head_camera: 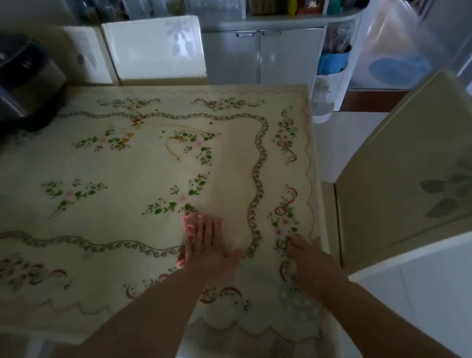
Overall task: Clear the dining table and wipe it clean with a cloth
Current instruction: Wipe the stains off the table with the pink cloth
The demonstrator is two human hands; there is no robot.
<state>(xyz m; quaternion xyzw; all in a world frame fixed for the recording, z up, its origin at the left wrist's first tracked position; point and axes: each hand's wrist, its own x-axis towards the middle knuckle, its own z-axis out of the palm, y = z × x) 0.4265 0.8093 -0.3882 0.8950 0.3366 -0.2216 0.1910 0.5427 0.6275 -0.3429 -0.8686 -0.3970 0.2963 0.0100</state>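
On the glossy floral tablecloth [141, 167], left hand [209, 244] presses flat a pink cloth [192, 233]; right hand [310, 262] fingers unclear.

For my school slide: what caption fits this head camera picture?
Left hand presses a pink cloth onto the stained floral tablecloth.

Table [30, 341]: covered by a cream floral tablecloth [128, 171], scalloped edge hanging over the near side
Stains [179, 145]: orange-brown marks toward the cloth's far middle
Appliance [11, 83]: dark, on the far-left corner
Pink cloth [192, 233]: lies flat on the near right part; left hand [208, 247] pressed on it
Right hand [308, 259]: resting near the right edge
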